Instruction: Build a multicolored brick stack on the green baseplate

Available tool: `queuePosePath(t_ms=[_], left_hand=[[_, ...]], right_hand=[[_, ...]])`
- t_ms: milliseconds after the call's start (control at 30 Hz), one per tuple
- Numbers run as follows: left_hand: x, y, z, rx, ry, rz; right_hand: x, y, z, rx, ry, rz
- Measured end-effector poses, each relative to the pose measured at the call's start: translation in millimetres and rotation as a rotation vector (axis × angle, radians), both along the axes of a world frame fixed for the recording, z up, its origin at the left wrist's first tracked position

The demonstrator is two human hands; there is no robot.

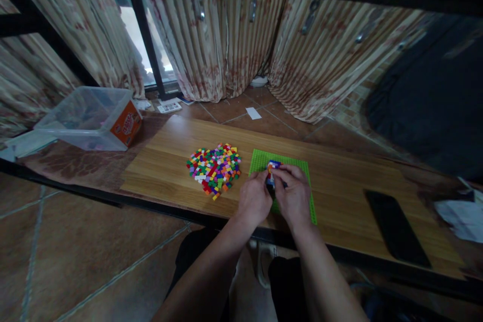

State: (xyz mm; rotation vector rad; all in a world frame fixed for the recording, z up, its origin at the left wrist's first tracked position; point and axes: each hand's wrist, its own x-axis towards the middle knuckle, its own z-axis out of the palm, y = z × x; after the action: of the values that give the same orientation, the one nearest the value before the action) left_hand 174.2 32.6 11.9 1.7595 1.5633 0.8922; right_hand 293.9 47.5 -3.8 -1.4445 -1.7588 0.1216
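A small build of toy bricks (273,164), blue with some white and orange, is between my two hands over the green studded baseplate (260,160). My left hand (255,197) is closed at the build's left side, thumb and fingertips pressed against it. From the right, my right hand (293,190) pinches the same build with bent fingers. My fingers cover much of the build, so whether it is fixed to the baseplate cannot be told. Left of the baseplate lies a loose pile of small multicoloured bricks (215,167).
The wooden board (162,161) lies on a long table. A clear plastic bin (88,126) with an orange label stands at the left end. A dark phone-like slab (396,229) lies to the right, with crumpled white paper (462,219) beyond it. Curtains (241,40) hang behind.
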Motion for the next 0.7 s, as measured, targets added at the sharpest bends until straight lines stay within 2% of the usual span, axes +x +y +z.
queuePosePath(t_ms=[367, 533, 700], left_hand=[[-0.1, -1.5, -2.8, 0.02, 0.015, -0.004], [0.4, -0.5, -4.4, 0.024, 0.008, 0.005], [-18.7, -0.6, 2.9, 0.051, 0.022, 0.133]], right_hand=[[0.4, 0.0, -2.2, 0.007, 0.01, 0.012], [-0.2, -0.5, -0.6, 0.018, 0.089, 0.026], [3.8, -0.9, 4.1, 0.03, 0.247, -0.028]])
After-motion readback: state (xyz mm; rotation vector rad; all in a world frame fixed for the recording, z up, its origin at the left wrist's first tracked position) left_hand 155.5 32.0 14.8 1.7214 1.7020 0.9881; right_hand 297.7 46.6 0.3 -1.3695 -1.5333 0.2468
